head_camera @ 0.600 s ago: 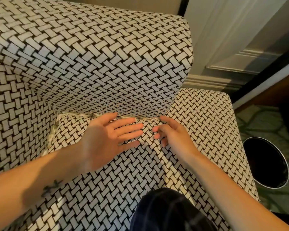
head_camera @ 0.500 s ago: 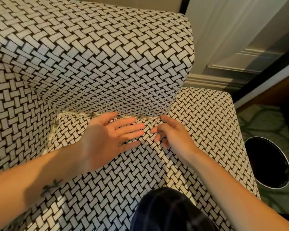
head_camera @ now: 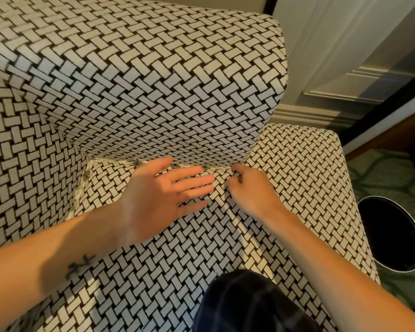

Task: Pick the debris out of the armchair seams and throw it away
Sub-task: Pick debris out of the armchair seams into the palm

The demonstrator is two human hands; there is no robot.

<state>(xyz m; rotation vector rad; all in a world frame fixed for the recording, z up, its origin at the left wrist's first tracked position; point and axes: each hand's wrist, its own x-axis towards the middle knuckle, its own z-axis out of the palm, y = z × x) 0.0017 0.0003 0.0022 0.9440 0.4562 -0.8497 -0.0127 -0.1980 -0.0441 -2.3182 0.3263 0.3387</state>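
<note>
**A:** Left hand [head_camera: 158, 197] lies palm up over the armchair [head_camera: 141, 80] seat, fingers straight and spread, tips near the back seam.

**B:** And the debris [head_camera: 138, 162]?

**A:** Specks sit in that back seam, just beyond the thumb, with more down the left seam.

**B:** Right hand [head_camera: 249, 188]?

**A:** At the seam's right corner, forefinger on the crease, the other fingers curled under. Pinching anything? Cannot tell. A black bin [head_camera: 393, 248] stands on the floor to the chair's right.

The debris [head_camera: 138, 163] along the back seam [head_camera: 106, 160] is too small to make out, and the right hand [head_camera: 252, 191] curls its fingers under, hiding the tips, so whether they pinch anything I can't tell.
</note>
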